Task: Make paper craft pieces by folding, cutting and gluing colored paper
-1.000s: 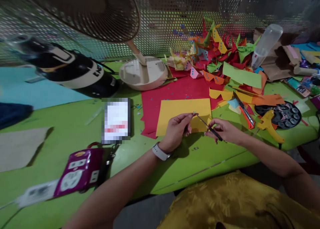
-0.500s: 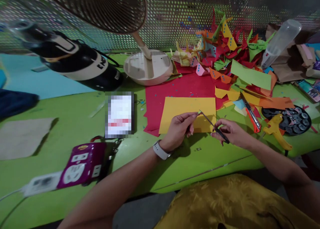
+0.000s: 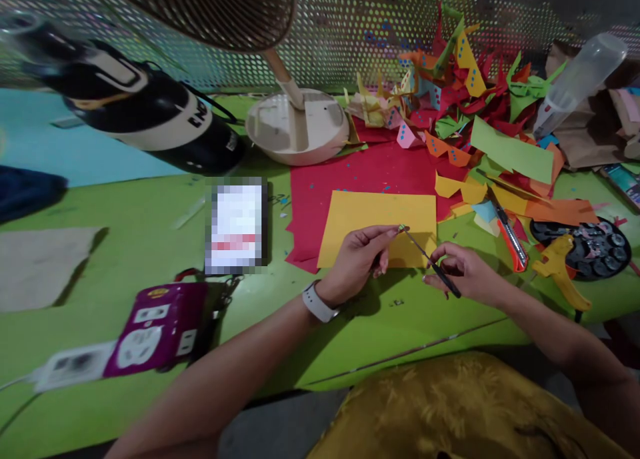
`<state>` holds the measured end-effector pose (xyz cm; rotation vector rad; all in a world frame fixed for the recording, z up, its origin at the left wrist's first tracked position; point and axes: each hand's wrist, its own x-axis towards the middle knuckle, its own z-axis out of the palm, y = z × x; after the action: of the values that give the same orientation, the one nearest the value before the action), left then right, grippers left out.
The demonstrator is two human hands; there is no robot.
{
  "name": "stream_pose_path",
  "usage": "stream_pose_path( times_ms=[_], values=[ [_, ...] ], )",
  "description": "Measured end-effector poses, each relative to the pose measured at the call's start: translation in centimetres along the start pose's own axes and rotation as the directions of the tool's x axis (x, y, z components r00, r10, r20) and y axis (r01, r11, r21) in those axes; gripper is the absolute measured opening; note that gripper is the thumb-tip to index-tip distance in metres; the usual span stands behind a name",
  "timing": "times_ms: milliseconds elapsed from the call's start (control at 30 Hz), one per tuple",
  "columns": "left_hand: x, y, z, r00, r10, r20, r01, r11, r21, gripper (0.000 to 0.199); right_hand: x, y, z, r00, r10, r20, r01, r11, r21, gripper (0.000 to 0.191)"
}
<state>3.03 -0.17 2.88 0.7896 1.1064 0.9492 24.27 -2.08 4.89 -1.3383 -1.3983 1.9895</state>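
Over a yellow paper sheet (image 3: pixel 377 209) on the green table, my left hand (image 3: pixel 353 259) pinches a tiny greenish scrap of paper (image 3: pixel 402 228) between thumb and fingertips. A pale watch band circles that wrist. My right hand (image 3: pixel 463 272) is closed around the dark handles of a pair of scissors (image 3: pixel 445 279). Their thin blades point up and left, with the tip at the scrap beside my left fingertips. The blades look nearly closed. Part of the yellow sheet lies hidden beneath my left hand. Under it at the back is a red sheet (image 3: pixel 320 185).
A craft knife (image 3: pixel 513 242), a yellow glue gun (image 3: pixel 560 272) and a black palette (image 3: pixel 610 249) lie right. Folded colored paper (image 3: pixel 435 99) piles up behind. A fan base (image 3: pixel 300 129), black bottle (image 3: pixel 165 122), blurred phone-like object (image 3: pixel 235 225) and purple power strip (image 3: pixel 157 325) stand left.
The view has shifted slightly. The scissors' blades appear closer together at the scrap, and both hands stay nearly in place.
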Motion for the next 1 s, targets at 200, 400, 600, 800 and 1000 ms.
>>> stream_pose_path(
  times_ms=[200, 400, 600, 800, 1000],
  values=[
    [-0.07, 0.08, -0.01, 1.000, -0.005, -0.003, 0.005, 1.000, 0.005, 0.023, -0.01, -0.16, -0.02, 1.000, 0.016, 0.008, -0.016, 1.000, 0.021, 0.052],
    [-0.05, 0.05, -0.04, 1.000, 0.000, -0.011, 0.000, 1.000, 0.030, 0.019, -0.08, -0.48, 0.06, 1.000, 0.028, -0.004, -0.028, 0.999, 0.037, 0.050],
    [-0.17, 0.14, 0.02, 1.000, 0.009, 0.001, -0.009, 1.000, 0.025, 0.026, -0.02, -0.37, 0.07, 1.000, 0.025, 0.009, -0.025, 0.998, 0.055, 0.049],
    [-0.11, 0.06, 0.03, 1.000, 0.013, -0.008, -0.013, 1.000, 0.004, 0.019, 0.08, -0.23, 0.00, 1.000, 0.024, 0.015, -0.025, 0.998, 0.049, 0.049],
    [-0.05, -0.08, -0.02, 1.000, 0.024, -0.008, -0.024, 1.000, -0.004, 0.019, 0.18, -0.17, 0.02, 0.999, 0.026, 0.024, -0.028, 0.997, 0.078, 0.051]
  ],
)
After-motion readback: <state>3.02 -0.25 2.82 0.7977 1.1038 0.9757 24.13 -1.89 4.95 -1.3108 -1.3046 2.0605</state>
